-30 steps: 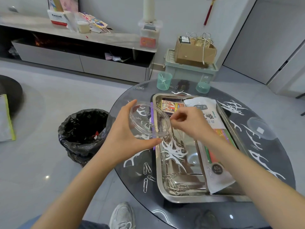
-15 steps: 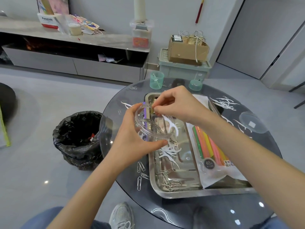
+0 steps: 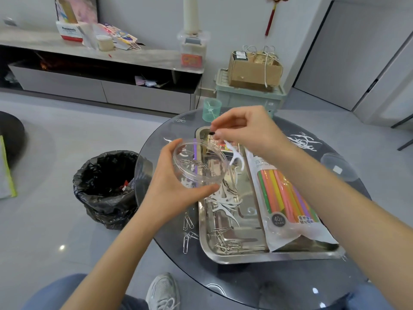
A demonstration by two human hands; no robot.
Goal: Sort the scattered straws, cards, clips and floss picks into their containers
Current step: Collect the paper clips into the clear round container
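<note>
Clips (image 3: 225,243) mostly unsorted in the tray (image 3: 234,258); my left fingers (image 3: 202,189) grip the tub (image 3: 199,173), right fingers (image 3: 220,133) pinch a floss pick (image 3: 234,155)

The right hand (image 3: 248,130) is now higher and farther out than half a second ago, lifted clear of the clear dish (image 3: 199,173). Its fingers (image 3: 218,133), which earlier reached in among the paper clips (image 3: 194,163), now pinch a white floss pick (image 3: 232,152) that hangs just beside the dish's right rim.
</note>
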